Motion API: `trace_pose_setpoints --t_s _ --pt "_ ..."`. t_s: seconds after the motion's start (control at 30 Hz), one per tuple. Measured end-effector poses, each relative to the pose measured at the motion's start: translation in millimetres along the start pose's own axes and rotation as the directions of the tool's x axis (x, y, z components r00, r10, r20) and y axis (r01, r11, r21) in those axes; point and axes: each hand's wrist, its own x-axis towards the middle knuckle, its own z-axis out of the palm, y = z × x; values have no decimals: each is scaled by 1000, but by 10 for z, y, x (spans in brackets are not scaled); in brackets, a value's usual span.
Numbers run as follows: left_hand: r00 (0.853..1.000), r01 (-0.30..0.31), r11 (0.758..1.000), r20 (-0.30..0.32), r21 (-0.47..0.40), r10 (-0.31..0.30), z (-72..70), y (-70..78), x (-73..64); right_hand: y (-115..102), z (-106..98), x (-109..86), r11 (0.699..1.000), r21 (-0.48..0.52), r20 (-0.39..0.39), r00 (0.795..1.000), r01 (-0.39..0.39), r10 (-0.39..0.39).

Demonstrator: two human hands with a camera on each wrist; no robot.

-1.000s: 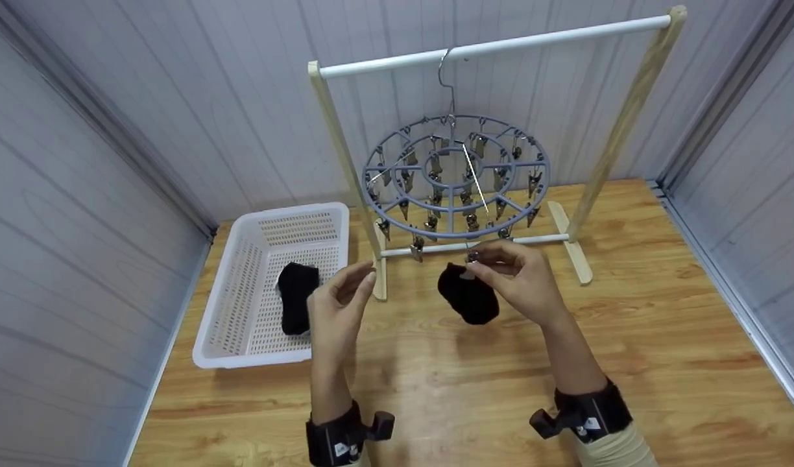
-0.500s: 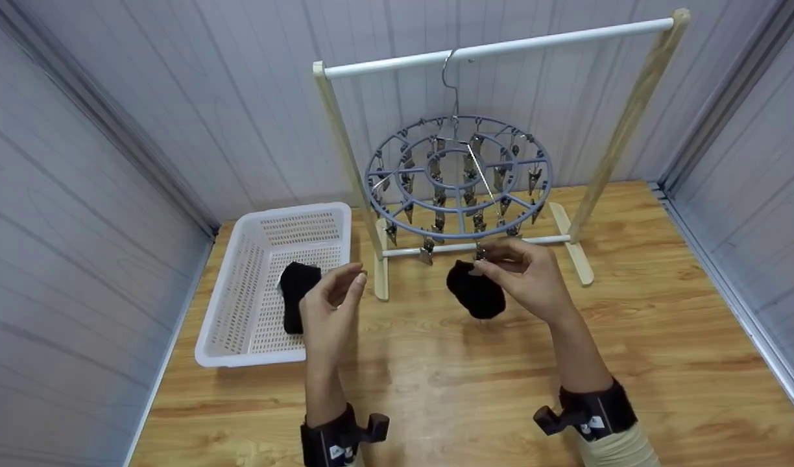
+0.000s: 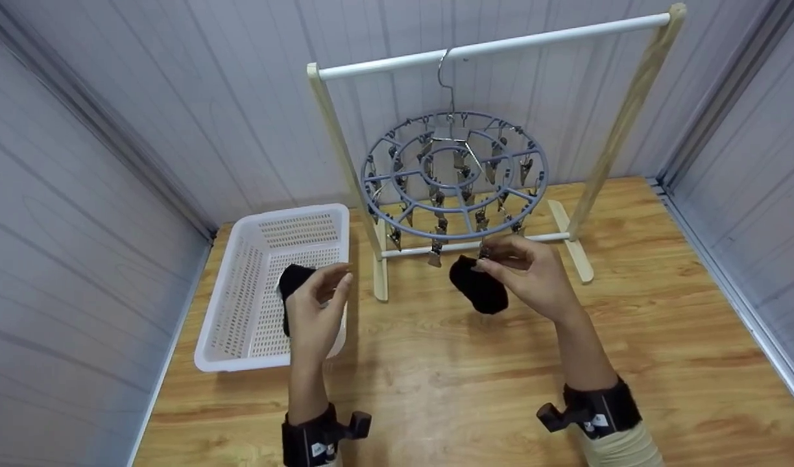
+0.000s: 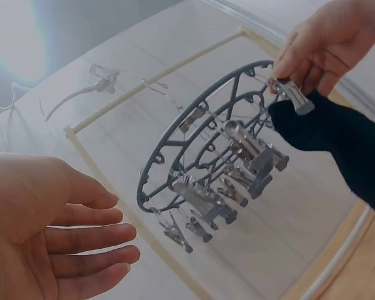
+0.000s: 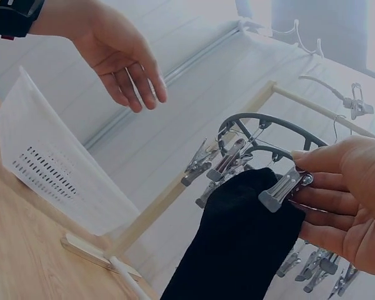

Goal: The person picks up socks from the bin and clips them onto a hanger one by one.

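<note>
My right hand pinches the handles of a metal clip at the front rim of the round grey clip hanger. A black sock hangs from that clip, its top edge between the clip's jaws. My left hand is in the air over the right side of the white basket, fingers relaxed with nothing in them; the left wrist view shows its bare palm. Another black sock lies in the basket, partly hidden behind my left hand.
The hanger hooks over the white bar of a wooden-legged rack. Several metal clips dangle around its rings. Wood flooring lies beneath, with panel walls on the sides and at the back.
My left hand has moved left, towards the basket. The hanger has turned a little, and my right hand with the clip and sock has shifted slightly right.
</note>
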Motion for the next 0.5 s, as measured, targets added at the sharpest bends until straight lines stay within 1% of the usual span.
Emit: trace_pose_setpoints --t_s 0.17,0.3,0.4,0.47,0.5 --pt "998 56 997 -5 54 -56 -153 -110 96 -2 -16 -1 999 -35 7 1000 -24 24" --pt "993 115 986 10 119 -117 -293 -183 219 -20 -26 -8 995 -95 6 999 -45 45" --pt "985 157 967 41 200 -168 -417 -231 349 -44 -33 -12 990 -132 5 999 -40 41" --pt "977 176 948 74 267 -202 -499 -281 452 -46 -37 -11 988 -147 3 999 -42 42" --pt "972 181 937 94 299 -217 -539 -314 505 -93 -31 -10 987 -152 3 999 -43 44"
